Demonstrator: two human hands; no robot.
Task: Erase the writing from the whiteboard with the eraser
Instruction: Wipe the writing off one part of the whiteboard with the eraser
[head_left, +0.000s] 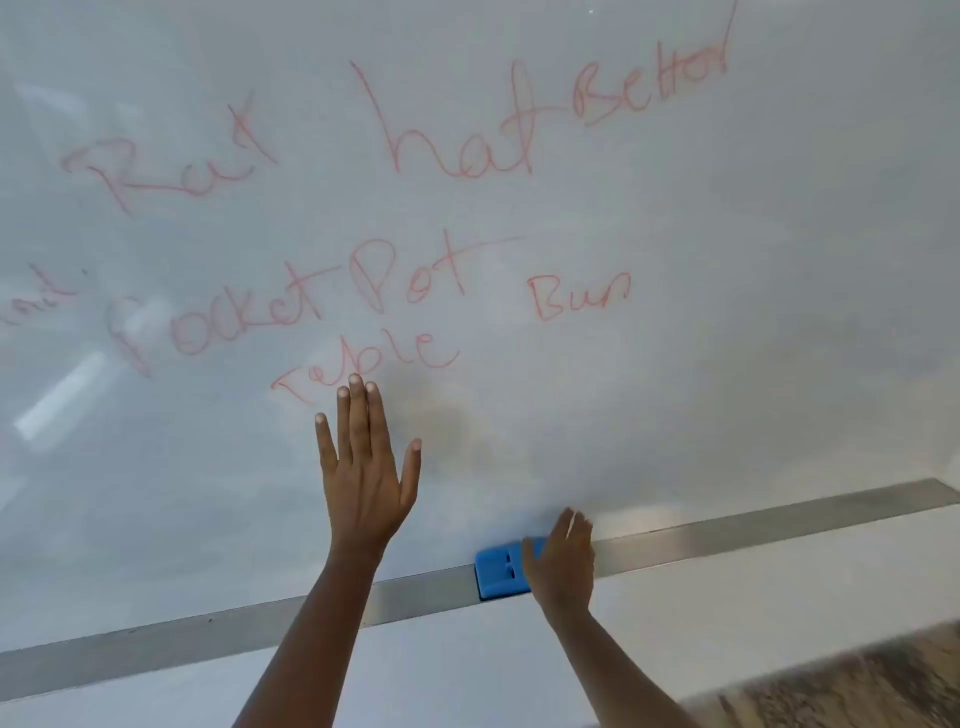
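Eraser (501, 569) long axis along tray (779, 530); right hand (561, 564) fingers gripping it; left hand (366, 467) fingers spread on whiteboard (727, 260).

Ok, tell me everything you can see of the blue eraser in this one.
The eraser is a bright blue block, plastic by its look, with two small dark slots on its face. It sits at the whiteboard's bottom edge, on the metal rail. The right hand covers its right end; whether the hand grips it is unclear.

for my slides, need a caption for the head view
Left hand flat on the whiteboard under red writing, right hand on the blue eraser.
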